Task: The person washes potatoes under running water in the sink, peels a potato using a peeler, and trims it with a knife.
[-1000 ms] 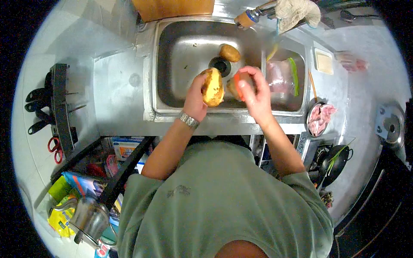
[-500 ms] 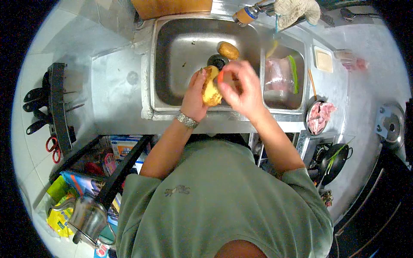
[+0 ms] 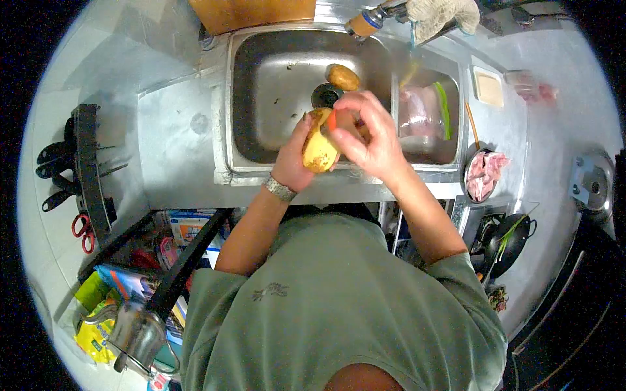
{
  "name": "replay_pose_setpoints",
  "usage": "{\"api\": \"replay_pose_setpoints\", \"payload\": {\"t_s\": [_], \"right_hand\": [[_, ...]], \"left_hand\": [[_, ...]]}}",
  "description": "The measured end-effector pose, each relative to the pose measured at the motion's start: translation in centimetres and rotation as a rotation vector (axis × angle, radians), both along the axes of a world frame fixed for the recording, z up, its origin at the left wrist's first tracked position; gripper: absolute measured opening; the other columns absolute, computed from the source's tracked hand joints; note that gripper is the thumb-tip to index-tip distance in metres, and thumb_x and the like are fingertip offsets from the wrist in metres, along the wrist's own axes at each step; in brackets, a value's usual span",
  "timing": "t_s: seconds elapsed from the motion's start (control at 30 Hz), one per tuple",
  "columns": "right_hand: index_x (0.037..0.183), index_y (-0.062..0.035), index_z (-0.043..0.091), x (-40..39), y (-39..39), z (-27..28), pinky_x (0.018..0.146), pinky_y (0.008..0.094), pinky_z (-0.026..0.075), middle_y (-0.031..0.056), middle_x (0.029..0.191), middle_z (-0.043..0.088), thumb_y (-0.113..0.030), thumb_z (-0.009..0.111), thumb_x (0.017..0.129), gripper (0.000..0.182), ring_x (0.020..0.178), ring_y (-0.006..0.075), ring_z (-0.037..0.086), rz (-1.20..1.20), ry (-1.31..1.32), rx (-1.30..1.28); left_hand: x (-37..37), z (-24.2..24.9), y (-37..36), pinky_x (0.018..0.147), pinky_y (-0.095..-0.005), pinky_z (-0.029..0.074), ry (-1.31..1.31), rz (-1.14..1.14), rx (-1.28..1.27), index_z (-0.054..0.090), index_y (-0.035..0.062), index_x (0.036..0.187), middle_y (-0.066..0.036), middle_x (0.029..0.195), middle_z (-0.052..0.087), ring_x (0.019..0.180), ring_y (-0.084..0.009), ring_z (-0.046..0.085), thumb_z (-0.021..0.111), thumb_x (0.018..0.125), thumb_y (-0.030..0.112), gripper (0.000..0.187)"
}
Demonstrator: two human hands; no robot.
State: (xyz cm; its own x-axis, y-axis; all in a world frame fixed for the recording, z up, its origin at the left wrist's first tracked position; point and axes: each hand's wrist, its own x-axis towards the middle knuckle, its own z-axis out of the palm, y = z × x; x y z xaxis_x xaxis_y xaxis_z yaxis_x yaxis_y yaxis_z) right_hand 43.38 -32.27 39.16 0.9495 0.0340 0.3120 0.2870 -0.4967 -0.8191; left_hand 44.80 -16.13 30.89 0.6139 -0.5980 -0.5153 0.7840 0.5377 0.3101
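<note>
Over the front edge of the large sink basin [image 3: 261,140], my left hand [image 3: 292,158] is wrapped round a partly peeled potato [image 3: 319,151]. Yellow flesh shows on much of it, with brown skin at its upper left. My right hand [image 3: 373,140] is closed on a small tool with a red-orange part [image 3: 332,121], probably a peeler, held against the potato's upper right side. Its blade is hard to make out. Another potato [image 3: 343,77], brown and unpeeled, lies in the basin beside the drain [image 3: 325,96].
The smaller basin at right holds a bagged item [image 3: 420,112] with a green seal. Beyond it are a white block [image 3: 488,87], a bowl of raw meat [image 3: 484,176] and a pan [image 3: 508,246]. A faucet [image 3: 366,23] hangs behind; a knife rack [image 3: 91,173] is at left.
The potato in my left hand has turned slightly and shows more smooth yellow flesh. My right hand stays close beside it with the red-orange tool. The whole view has shifted a little.
</note>
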Motion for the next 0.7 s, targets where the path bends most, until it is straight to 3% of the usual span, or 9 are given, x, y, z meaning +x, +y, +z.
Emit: {"api": "replay_pose_setpoints", "payload": {"t_s": [0.1, 0.13, 0.2, 0.23, 0.33, 0.43, 0.53, 0.63, 0.7], "right_hand": [[0.107, -0.0043, 0.058, 2.6, -2.2, -3.2, 0.071, 0.0317, 0.05, 0.0122, 0.101, 0.06, -0.02, 0.069, 0.083, 0.031, 0.088, 0.0212, 0.059, -0.165, 0.036, -0.169], [0.105, -0.0038, 0.06, 3.2, -2.3, -4.4, 0.075, 0.0315, 0.049, 0.0077, 0.1, 0.061, -0.023, 0.064, 0.088, 0.027, 0.089, 0.0179, 0.058, -0.259, 0.281, 0.202], [0.107, -0.0031, 0.059, 3.1, -3.2, -5.1, 0.07, 0.0287, 0.049, 0.0047, 0.101, 0.061, -0.027, 0.059, 0.092, 0.028, 0.085, 0.0134, 0.057, -0.346, 0.261, 0.379], [0.107, -0.0031, 0.059, 2.8, -3.5, -5.3, 0.07, 0.0287, 0.049, 0.0047, 0.101, 0.061, -0.027, 0.059, 0.092, 0.028, 0.085, 0.0134, 0.057, -0.344, 0.258, 0.38], [0.109, -0.0047, 0.058, 1.3, -3.4, -5.5, 0.063, 0.0248, 0.047, 0.0036, 0.099, 0.061, -0.03, 0.055, 0.094, 0.03, 0.082, 0.0108, 0.057, -0.336, 0.258, 0.347], [0.111, -0.0085, 0.057, -0.1, -2.7, -4.6, 0.066, 0.0223, 0.047, 0.0013, 0.095, 0.061, -0.03, 0.053, 0.096, 0.027, 0.082, 0.0084, 0.056, -0.405, 0.554, 0.776], [0.108, -0.0082, 0.058, -1.0, -2.7, -6.3, 0.079, 0.0239, 0.045, 0.0016, 0.097, 0.06, -0.029, 0.057, 0.095, 0.025, 0.089, 0.0094, 0.054, -0.368, 0.495, 0.803], [0.107, -0.0067, 0.057, -1.2, -2.0, -7.2, 0.077, 0.0237, 0.045, 0.0019, 0.096, 0.06, -0.028, 0.057, 0.095, 0.025, 0.088, 0.0096, 0.055, -0.347, 0.476, 0.885], [0.107, -0.006, 0.057, -1.4, -2.0, -7.0, 0.073, 0.0242, 0.046, 0.0019, 0.094, 0.06, -0.029, 0.057, 0.095, 0.026, 0.083, 0.0102, 0.055, -0.296, 0.526, 1.06]], "left_hand": [[-0.4, -0.9, 1.1, 0.058, -0.0356, 0.054, -0.121, -0.225, 0.014, 0.047, 0.0124, 0.131, -0.012, 0.101, 0.064, 0.073, -0.0273, 0.065, 0.037, 0.096, 0.056, 0.057], [-0.6, -0.7, 1.1, 0.058, -0.0356, 0.054, -0.126, -0.24, 0.013, 0.047, 0.0124, 0.131, -0.012, 0.101, 0.064, 0.073, -0.0273, 0.065, 0.037, 0.096, 0.056, 0.057], [-0.6, -0.6, 1.0, 0.061, -0.0366, 0.055, -0.164, -0.337, -0.18, 0.047, 0.012, 0.13, -0.013, 0.106, 0.063, 0.079, -0.0284, 0.065, 0.039, 0.093, 0.06, 0.061], [-0.5, -0.8, 1.1, 0.061, -0.0366, 0.055, -0.168, -0.336, -0.178, 0.047, 0.012, 0.13, -0.013, 0.106, 0.063, 0.079, -0.0284, 0.065, 0.039, 0.093, 0.06, 0.061], [-0.5, -1.4, 1.4, 0.076, -0.0447, 0.056, -0.237, -0.277, -0.081, 0.046, 0.0105, 0.132, -0.016, 0.12, 0.057, 0.101, -0.0317, 0.062, 0.054, 0.094, 0.034, 0.045], [-0.6, -1.0, 0.1, 0.08, -0.0458, 0.056, -0.289, -0.156, 0.146, 0.043, 0.0099, 0.133, -0.016, 0.122, 0.057, 0.105, -0.0314, 0.061, 0.057, 0.092, 0.024, 0.046], [-0.1, -2.9, -0.4, 0.082, -0.0449, 0.056, -0.372, -0.117, 0.198, 0.039, 0.0088, 0.135, -0.017, 0.118, 0.059, 0.101, -0.0309, 0.063, 0.056, 0.093, 0.024, 0.047], [0.0, -1.9, -0.2, 0.081, -0.0409, 0.056, -0.033, -0.172, -0.029, 0.036, 0.0068, 0.137, -0.017, 0.113, 0.061, 0.094, -0.0305, 0.066, 0.058, 0.092, 0.025, 0.053], [-0.1, -0.6, -0.1, 0.079, -0.0403, 0.057, -0.124, -0.255, 0.008, 0.037, 0.0064, 0.136, -0.017, 0.11, 0.062, 0.091, -0.0296, 0.066, 0.059, 0.091, 0.024, 0.053]]}}
